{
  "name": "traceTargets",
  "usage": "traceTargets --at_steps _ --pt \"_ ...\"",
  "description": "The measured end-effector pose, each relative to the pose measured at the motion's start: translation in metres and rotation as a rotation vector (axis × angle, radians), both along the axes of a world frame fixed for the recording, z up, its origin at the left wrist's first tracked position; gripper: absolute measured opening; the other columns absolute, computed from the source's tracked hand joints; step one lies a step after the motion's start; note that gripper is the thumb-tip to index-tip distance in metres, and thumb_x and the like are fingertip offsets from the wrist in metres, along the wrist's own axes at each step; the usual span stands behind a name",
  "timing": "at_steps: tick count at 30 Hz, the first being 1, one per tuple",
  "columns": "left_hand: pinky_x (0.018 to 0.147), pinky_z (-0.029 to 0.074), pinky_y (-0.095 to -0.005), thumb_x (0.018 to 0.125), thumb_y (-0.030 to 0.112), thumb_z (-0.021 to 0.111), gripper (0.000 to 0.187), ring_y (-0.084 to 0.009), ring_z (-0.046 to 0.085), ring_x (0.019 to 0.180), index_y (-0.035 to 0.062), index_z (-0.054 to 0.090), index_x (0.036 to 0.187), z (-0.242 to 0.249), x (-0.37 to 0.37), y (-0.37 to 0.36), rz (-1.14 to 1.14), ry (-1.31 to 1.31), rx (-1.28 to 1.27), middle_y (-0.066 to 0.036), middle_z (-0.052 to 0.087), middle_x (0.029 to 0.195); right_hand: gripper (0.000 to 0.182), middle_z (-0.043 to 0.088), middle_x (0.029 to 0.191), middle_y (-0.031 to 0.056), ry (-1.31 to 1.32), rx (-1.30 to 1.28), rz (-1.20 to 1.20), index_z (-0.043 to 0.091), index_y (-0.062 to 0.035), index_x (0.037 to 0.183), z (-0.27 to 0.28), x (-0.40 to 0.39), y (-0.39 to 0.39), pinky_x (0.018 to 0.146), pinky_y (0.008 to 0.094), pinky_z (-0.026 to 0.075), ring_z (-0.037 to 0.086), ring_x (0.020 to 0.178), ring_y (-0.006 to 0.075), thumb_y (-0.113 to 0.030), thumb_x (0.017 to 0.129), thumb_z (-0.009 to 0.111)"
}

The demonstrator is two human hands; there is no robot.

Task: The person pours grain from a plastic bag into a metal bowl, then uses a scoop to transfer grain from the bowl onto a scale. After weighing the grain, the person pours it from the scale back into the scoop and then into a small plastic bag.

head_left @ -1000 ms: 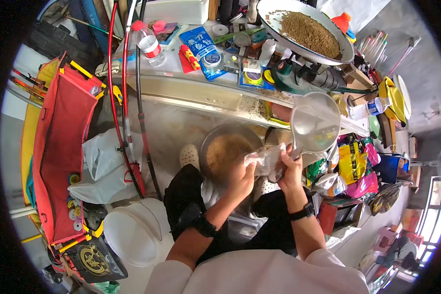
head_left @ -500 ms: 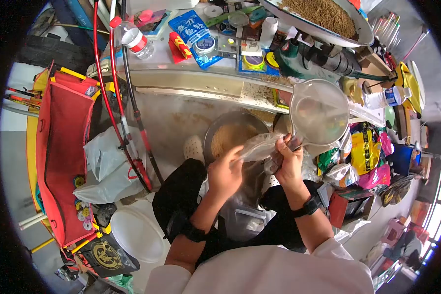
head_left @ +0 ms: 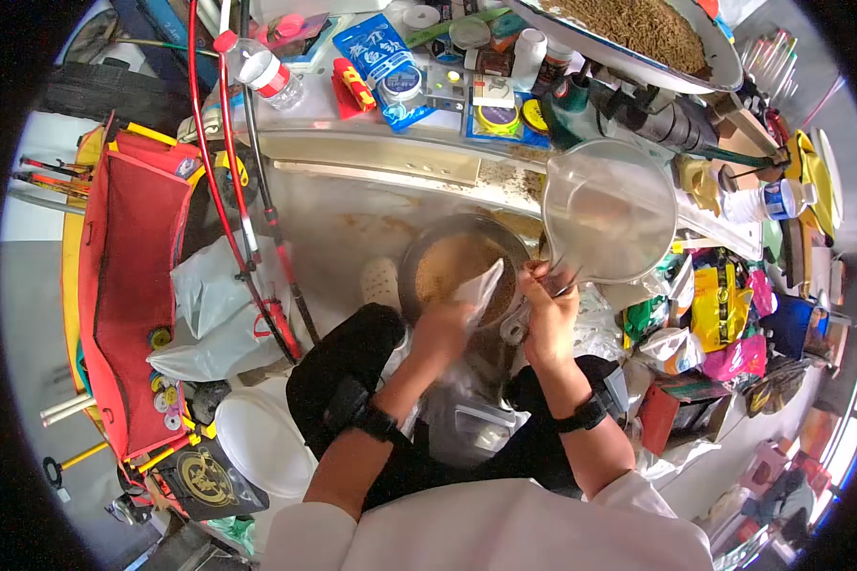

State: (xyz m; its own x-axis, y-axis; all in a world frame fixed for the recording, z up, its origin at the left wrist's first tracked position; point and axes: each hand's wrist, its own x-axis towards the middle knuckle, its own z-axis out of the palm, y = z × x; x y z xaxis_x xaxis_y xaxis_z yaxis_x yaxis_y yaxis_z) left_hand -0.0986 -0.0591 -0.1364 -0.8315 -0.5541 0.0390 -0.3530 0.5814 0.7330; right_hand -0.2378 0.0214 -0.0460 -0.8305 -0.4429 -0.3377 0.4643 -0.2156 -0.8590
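Observation:
My right hand (head_left: 550, 319) is closed around the handle of a translucent plastic measuring jug (head_left: 611, 211), raised to the right of a dark round bowl (head_left: 410, 249). Tan, grainy material (head_left: 448, 266) covers the bowl's bottom. Smeared by motion, my left hand (head_left: 441, 331) grips a clear plastic bag (head_left: 486, 290) whose free end points up over the bowl's right side. A gap separates the bag from my right hand. The jug's contents, if any, cannot be made out.
A white-rimmed basin of brown pellets (head_left: 628, 33) stands on the cluttered table. Fishing rods (head_left: 227, 143) rise at left beside a red open bag (head_left: 133, 305). A round white lid (head_left: 262, 443) lies near my left leg. Colourful packets (head_left: 719, 300) crowd the right.
My left hand has moved down with the plastic bag, which was stretched toward my right hand and is now away from it. The jug has shifted slightly left.

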Motion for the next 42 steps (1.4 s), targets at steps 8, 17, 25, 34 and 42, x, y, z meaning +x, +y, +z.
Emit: traceTargets --at_steps 8,17,25,34,42 --pt "0.066 0.047 -0.0444 0.073 0.008 0.056 0.014 -0.0379 0.060 0.076 0.0045 0.063 0.084 -0.050 -0.013 -0.047 -0.006 -0.139 0.093 -0.019 0.062 0.078 0.017 0.058 0.084 0.0001 -0.068 -0.012 0.037 0.056 -0.0068 0.085 0.006 -0.005 0.004 0.073 0.0241 0.041 0.053 0.078 0.0098 0.006 0.076 0.062" --pt "0.068 0.047 -0.0444 0.070 0.003 0.057 0.019 -0.0351 0.061 0.079 0.0105 0.064 0.086 -0.094 -0.041 -0.095 0.051 -0.302 -0.107 -0.014 0.064 0.080 0.017 0.056 0.081 -0.0008 -0.084 0.014 0.096 0.056 -0.0068 0.084 0.015 -0.008 0.008 0.072 0.0233 0.040 0.052 0.075 0.0090 0.006 0.075 0.062" --pt "0.080 0.044 -0.0429 0.077 0.014 0.058 0.031 -0.0324 0.055 0.099 0.0082 0.058 0.108 -0.067 -0.037 -0.107 0.229 -0.196 -0.120 -0.016 0.058 0.107 0.016 0.054 0.077 -0.0013 -0.086 -0.002 0.153 0.056 -0.0063 0.082 0.007 -0.008 0.011 0.069 0.0224 0.040 0.051 0.072 0.0083 0.007 0.075 0.062" --pt "0.073 0.046 -0.0283 0.091 0.035 0.049 0.042 -0.0110 0.053 0.085 0.0070 0.048 0.122 0.110 -0.020 -0.012 -0.051 0.153 1.158 -0.001 0.055 0.088 0.029 0.059 0.075 0.0023 0.058 -0.099 0.556 0.058 -0.0007 0.085 0.013 0.014 0.028 0.057 0.0259 0.046 0.055 0.064 0.0107 -0.026 0.094 0.049" --pt "0.071 0.050 -0.0291 0.091 0.026 0.051 0.030 -0.0149 0.059 0.081 0.0052 0.053 0.113 0.091 0.037 0.043 0.154 0.283 1.401 -0.006 0.062 0.095 0.047 0.056 0.070 0.0045 0.531 0.020 0.798 0.058 0.0012 0.081 -0.014 0.073 0.061 0.068 0.0293 0.046 0.055 0.074 0.0160 -0.033 0.099 0.032"
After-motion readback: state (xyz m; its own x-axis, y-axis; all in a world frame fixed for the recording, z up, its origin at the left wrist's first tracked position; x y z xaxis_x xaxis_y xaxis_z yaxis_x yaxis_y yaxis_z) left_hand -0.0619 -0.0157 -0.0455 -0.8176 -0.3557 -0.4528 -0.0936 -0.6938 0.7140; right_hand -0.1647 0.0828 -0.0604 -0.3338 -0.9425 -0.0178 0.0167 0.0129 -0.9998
